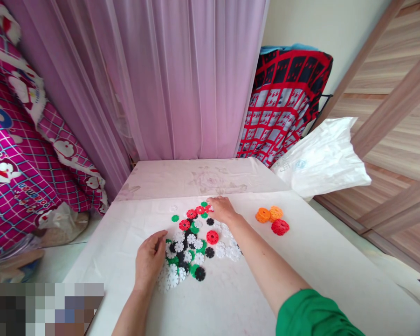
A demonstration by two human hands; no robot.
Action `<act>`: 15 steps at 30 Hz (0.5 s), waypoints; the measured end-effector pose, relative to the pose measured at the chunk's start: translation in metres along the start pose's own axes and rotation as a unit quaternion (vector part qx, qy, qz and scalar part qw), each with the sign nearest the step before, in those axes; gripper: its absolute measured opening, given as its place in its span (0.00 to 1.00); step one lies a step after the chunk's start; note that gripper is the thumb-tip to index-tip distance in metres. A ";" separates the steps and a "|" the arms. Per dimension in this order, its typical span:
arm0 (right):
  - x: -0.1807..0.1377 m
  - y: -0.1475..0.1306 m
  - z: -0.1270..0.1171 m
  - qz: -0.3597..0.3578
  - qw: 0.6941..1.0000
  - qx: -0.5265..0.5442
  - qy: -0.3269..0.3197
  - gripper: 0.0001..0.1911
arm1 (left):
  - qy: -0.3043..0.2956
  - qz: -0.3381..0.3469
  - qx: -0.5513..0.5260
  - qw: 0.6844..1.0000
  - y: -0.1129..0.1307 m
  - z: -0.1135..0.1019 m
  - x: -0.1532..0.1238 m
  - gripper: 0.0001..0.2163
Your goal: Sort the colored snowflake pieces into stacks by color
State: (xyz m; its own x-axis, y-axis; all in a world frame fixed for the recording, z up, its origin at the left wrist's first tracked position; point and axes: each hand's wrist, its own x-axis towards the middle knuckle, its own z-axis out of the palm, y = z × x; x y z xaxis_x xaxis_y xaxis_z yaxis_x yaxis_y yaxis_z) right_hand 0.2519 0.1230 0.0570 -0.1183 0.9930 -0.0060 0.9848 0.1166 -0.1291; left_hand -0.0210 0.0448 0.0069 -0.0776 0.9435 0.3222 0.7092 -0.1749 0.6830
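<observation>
A loose pile of notched plastic snowflake discs in white [179, 246], green [175, 218] and black [200, 273] lies on the table between my hands. Red snowflake discs [191, 213] run along its far side, and another red stack [212, 237] sits at the right of the pile. My left hand [149, 258] rests beside the pile's left edge, fingers loosely bent and thumb apart, with nothing visible in it. At the far end, my right hand [222, 209] has its fingertips closed on a red snowflake disc [210, 208], partly covered by the fingers.
Right of my forearm stand two orange stacks [263, 215] and a red stack [280, 227] of discs. Pale discs [227, 249] lie partly behind that forearm. A white plastic bag [325, 161] hangs at the table's [210, 303] right edge; a purple curtain [192, 84] falls behind it.
</observation>
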 end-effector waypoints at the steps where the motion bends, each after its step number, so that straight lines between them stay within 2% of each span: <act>1: 0.002 0.000 -0.001 -0.001 1.000 0.003 -0.004 0.20 | -0.001 0.000 0.002 1.000 0.000 0.000 0.000 0.16; 6: 0.004 0.003 -0.005 0.018 0.999 0.038 -0.004 0.28 | -0.006 0.003 0.006 1.000 0.000 0.000 0.000 0.16; 8: 0.000 0.008 -0.003 0.041 0.995 0.086 0.006 0.31 | -0.005 0.003 0.006 1.000 0.000 0.000 0.001 0.16; 10: -0.009 0.013 0.000 0.069 0.977 0.201 0.029 0.32 | -0.004 0.000 0.006 1.000 0.000 0.000 0.000 0.16; 12: -0.024 0.016 0.003 0.080 0.941 0.326 0.047 0.33 | -0.006 -0.004 0.007 1.000 0.000 0.000 0.000 0.16; 13: -0.034 0.016 0.004 0.074 0.927 0.363 0.050 0.34 | -0.008 -0.005 0.008 1.000 0.000 0.000 0.000 0.16; 15: -0.057 0.013 0.002 0.047 0.932 0.358 0.039 0.35 | -0.009 -0.007 0.008 1.000 0.001 0.000 0.000 0.16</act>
State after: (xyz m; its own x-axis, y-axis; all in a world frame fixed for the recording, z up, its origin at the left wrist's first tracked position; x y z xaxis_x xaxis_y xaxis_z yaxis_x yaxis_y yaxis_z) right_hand 0.2710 0.0683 0.0542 0.0025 0.9998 0.0182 0.6488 0.0123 -0.7608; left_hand -0.0206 0.0450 0.0073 -0.0747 0.9508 0.3006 0.7193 -0.1574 0.6767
